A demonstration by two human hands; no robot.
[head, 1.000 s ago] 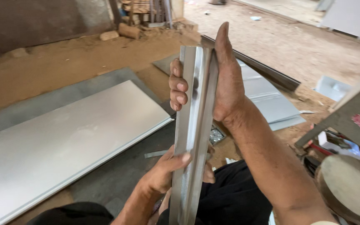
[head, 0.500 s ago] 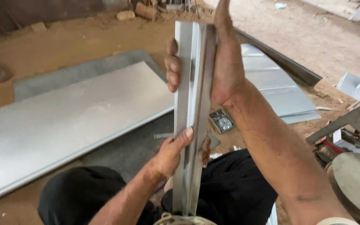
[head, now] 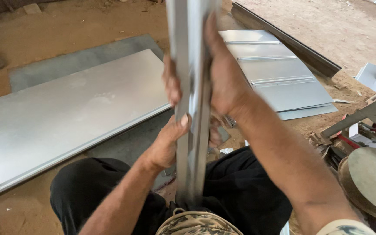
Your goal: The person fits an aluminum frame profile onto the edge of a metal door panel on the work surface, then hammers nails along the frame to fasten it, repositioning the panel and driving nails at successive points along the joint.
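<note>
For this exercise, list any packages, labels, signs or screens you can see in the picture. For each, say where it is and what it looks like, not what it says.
None can be made out: no package, label, sign or screen.
Only bare metal shows: the folded strip in both hands, flat sheets on the dirt floor, and tools at the right too cluttered to tell.

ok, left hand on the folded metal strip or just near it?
Touching. The head view shows the left hand wrapped round the upright folded metal strip, thumb pressed on its front face; the right hand grips it higher up.
</note>
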